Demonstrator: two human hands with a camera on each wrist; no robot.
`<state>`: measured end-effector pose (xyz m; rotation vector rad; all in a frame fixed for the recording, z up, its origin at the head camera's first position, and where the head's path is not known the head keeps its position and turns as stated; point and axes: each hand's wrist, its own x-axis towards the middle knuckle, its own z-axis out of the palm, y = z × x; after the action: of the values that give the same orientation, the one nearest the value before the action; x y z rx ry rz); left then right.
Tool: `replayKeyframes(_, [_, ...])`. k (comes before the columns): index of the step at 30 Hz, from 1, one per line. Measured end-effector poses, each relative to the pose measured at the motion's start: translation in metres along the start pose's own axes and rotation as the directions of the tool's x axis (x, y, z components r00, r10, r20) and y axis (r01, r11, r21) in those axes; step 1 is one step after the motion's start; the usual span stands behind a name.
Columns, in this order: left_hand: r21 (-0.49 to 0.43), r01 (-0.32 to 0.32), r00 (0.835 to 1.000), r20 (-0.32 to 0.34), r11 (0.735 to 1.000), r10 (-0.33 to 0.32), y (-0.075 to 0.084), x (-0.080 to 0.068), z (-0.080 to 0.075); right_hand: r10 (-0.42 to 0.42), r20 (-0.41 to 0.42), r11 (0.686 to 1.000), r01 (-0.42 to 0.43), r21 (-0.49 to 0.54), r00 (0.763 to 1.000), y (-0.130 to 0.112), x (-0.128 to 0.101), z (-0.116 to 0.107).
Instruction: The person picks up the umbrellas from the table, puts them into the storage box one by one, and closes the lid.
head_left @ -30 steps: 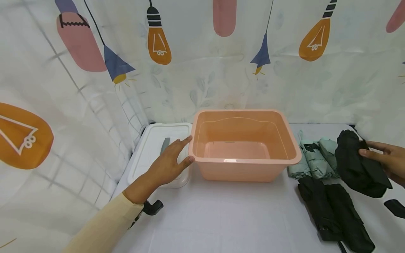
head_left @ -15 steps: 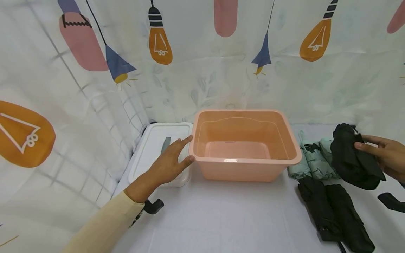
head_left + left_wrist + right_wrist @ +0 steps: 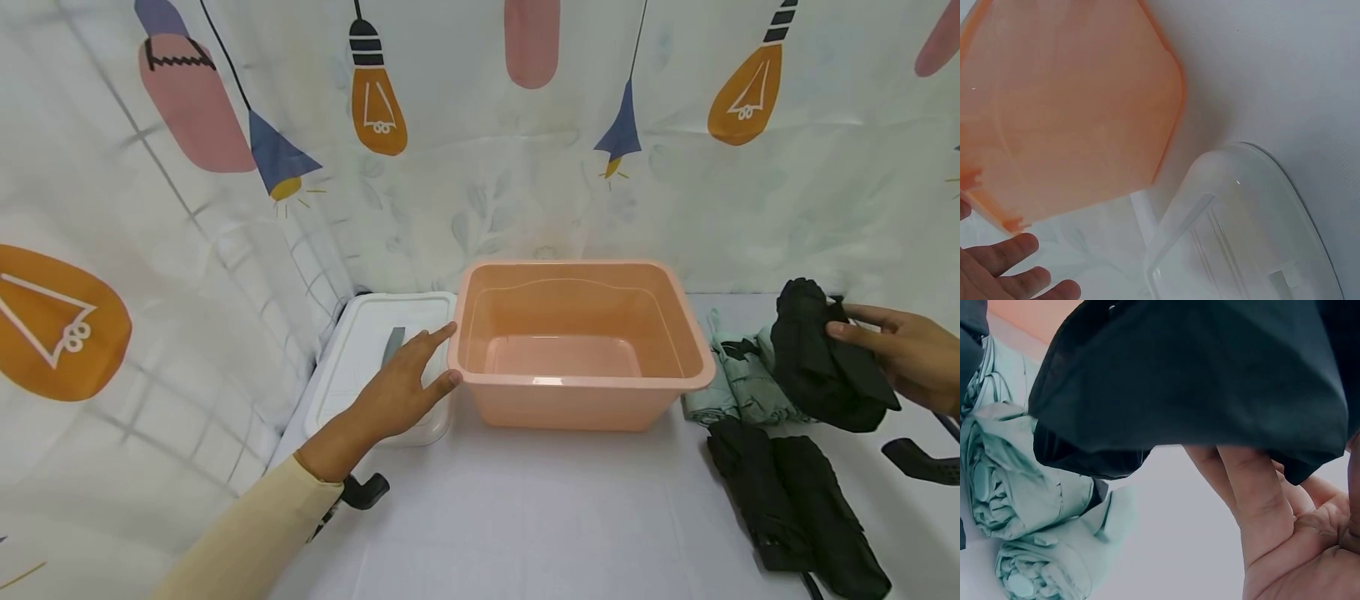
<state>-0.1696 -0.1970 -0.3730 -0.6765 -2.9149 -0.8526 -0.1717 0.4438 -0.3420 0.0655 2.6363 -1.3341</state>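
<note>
We are holding a folded black umbrella (image 3: 821, 358) in our right hand (image 3: 903, 354), thumb on top and fingers curled beneath it, lifted at three o'clock from the peach tub (image 3: 577, 342). Our left hand (image 3: 401, 387) is resting with straight, spread fingers against the tub's nine o'clock corner, over the white lidded box (image 3: 371, 354). Mint umbrellas (image 3: 738, 375) are lying just beside the tub; two more black umbrellas (image 3: 795, 500) are lying at five o'clock.

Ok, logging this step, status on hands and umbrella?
Left hand open, steadying tub. Right hand grips black umbrella, lifted. Tub empty, path clear.
</note>
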Motion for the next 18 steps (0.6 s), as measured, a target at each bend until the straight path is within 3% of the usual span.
replayKeyframes(5, [-0.004, -0.003, 1.000, -0.002, 1.000, 0.003, 0.000, 0.000, 0.000, 0.005, 0.015, 0.999, -0.005, 0.039, 1.000, -0.009, 0.003, 0.000])
replayKeyframes(18, [-0.012, -0.003, 1.000, -0.001, 1.000, 0.003, -0.001, 0.000, 0.001, -0.077, 0.047, 0.995, 0.074, 0.072, 0.996, -0.025, 0.012, 0.000])
